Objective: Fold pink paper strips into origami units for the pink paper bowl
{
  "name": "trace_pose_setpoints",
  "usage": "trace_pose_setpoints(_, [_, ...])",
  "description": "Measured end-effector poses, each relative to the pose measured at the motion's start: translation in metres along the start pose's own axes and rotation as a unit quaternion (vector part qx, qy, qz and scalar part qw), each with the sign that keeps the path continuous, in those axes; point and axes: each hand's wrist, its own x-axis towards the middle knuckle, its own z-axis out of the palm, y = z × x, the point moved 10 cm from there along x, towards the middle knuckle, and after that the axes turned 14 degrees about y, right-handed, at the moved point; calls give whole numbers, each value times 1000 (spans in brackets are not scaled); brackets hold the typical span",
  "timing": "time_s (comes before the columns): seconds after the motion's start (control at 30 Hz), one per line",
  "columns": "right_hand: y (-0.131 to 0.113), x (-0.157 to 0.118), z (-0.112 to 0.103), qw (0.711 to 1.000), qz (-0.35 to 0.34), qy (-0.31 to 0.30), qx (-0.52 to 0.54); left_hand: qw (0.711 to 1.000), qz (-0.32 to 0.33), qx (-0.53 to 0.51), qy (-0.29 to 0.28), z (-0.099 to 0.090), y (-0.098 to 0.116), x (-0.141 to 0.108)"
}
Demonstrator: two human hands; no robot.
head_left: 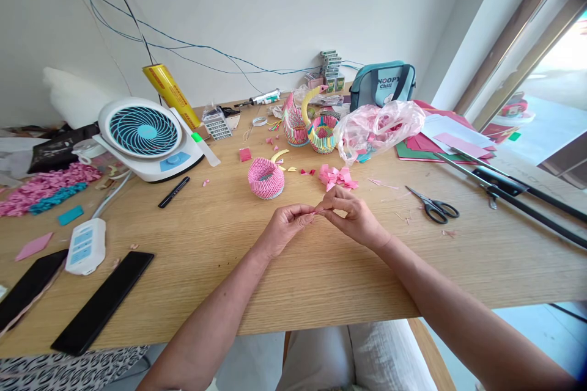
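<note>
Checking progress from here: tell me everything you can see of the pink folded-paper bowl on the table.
The pink folded-paper bowl is a small, round, open vessel built from many tiny folded paper units in tight stacked rows, like 3D origami. It stands on the wooden table, ahead of and apart from the left hand. A curved yellow paper strip lies just behind its rim; whether they touch cannot be told.

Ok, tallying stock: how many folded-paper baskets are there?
3: a pink one mid-table, a multicoloured one and a pink-and-green one beside it; more may hide behind the plastic bag.
</note>
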Motion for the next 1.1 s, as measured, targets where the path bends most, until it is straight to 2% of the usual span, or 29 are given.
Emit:
trace_pose_setpoints(0.27, [-6,-1,3,999,-35,-20,-19,1000,-5,4,0,1,-1,1])
trace_pose_setpoints(0.4, [-6,2,-4,1000,-16,14,-23,999,-18,-28,0,2,-1,0])
trace_pose_setpoints(0.6, [-1,-3,2,1000,-10,2,-6,998,-38,-41,10,2,-3,-2])
trace_pose_setpoints(1.1, [6,-5,14,999,10,-28,41,1000,0,18,-21,8,1,-3])
